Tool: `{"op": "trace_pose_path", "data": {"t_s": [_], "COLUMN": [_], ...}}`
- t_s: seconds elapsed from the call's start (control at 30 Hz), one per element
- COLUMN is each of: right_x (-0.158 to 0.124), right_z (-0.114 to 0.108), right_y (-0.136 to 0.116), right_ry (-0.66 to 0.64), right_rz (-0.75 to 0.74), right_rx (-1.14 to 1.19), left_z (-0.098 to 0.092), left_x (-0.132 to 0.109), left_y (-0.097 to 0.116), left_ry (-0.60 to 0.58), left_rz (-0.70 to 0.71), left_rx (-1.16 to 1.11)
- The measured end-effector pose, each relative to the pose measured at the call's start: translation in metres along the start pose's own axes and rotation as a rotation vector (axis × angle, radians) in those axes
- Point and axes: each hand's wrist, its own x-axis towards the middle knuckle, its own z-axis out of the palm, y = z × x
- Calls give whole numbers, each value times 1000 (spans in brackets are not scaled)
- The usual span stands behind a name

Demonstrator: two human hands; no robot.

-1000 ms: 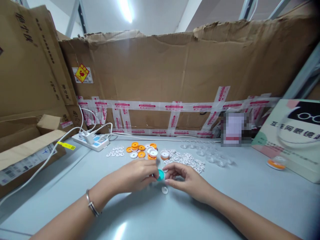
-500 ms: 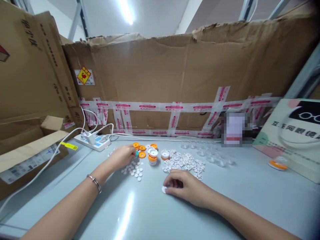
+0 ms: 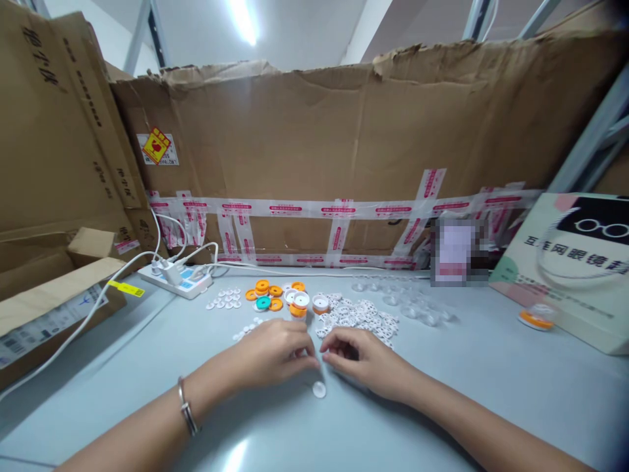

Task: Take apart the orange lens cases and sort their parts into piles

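My left hand (image 3: 280, 353) is over the middle of the table, its fingers closed toward the thumb; whatever they pinch is hidden or too small to name. Facing it, almost fingertip to fingertip, is my right hand (image 3: 366, 360), curled with thumb and forefinger close together; I cannot make out anything in it. A small round white disc (image 3: 319, 389) lies on the table just below both hands, touched by neither. Behind them stand stacked orange and white round pieces (image 3: 298, 305), a teal ring (image 3: 263, 303) and loose orange rings (image 3: 276, 305).
Patterned white discs (image 3: 366, 318) lie heaped behind my right hand, with clear domes (image 3: 417, 305) farther right. Small white pieces (image 3: 226, 298) sit at left. A power strip (image 3: 179, 282), open carton (image 3: 59, 295) and large cardboard box (image 3: 295, 144) border the table.
My left hand has come from the orange and teal rings to the middle, beside my right hand. My right hand has let go of the white disc, which now lies on the table.
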Motion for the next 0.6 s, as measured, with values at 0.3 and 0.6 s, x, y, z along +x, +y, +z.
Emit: {"op": "trace_pose_path", "data": {"t_s": [0.3,0.6], "right_x": [0,-2], "right_z": [-1,-6], "right_y": [-1,0], "right_ry": [-10,21], "right_rz": [-21,-18], "right_rx": [14,13], "left_z": [12,-13], "left_x": [1,-1], "left_y": [18,-19], "left_ry": [-123,386], "left_rz": [25,-253], "left_rx": [-251,-468]}}
